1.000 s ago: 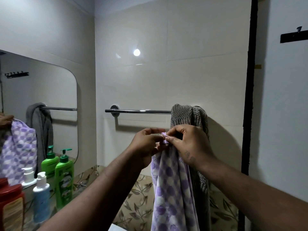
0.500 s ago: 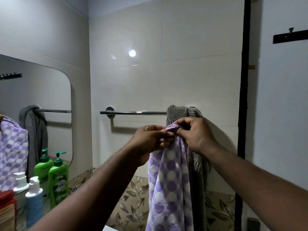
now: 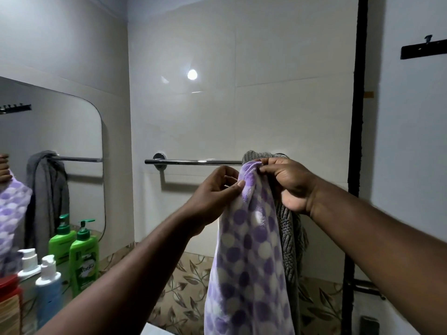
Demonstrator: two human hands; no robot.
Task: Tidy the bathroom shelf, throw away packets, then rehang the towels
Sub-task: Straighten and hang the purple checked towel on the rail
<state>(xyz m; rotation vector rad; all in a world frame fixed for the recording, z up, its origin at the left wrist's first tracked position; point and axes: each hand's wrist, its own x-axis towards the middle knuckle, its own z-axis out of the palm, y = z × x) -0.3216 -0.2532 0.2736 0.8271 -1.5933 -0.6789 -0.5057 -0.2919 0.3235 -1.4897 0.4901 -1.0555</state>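
A purple-and-white dotted towel [image 3: 249,257] hangs down in front of me, bunched at its top. My right hand [image 3: 290,183] pinches that top edge just below the chrome towel rail [image 3: 193,162]. My left hand [image 3: 215,199] grips the towel's left edge a little lower. A grey knitted towel [image 3: 291,235] is draped over the rail's right end, behind the dotted one and partly hidden by my right hand.
At the lower left stand a green pump bottle [image 3: 83,257], a blue bottle with a white pump [image 3: 48,286] and a red container [image 3: 9,303]. A mirror [image 3: 48,146] covers the left wall. A black hook strip [image 3: 423,48] is mounted at the upper right.
Both hands have lifted the dotted towel's top from below the rail up to rail height. My left hand has slid lower along the edge.
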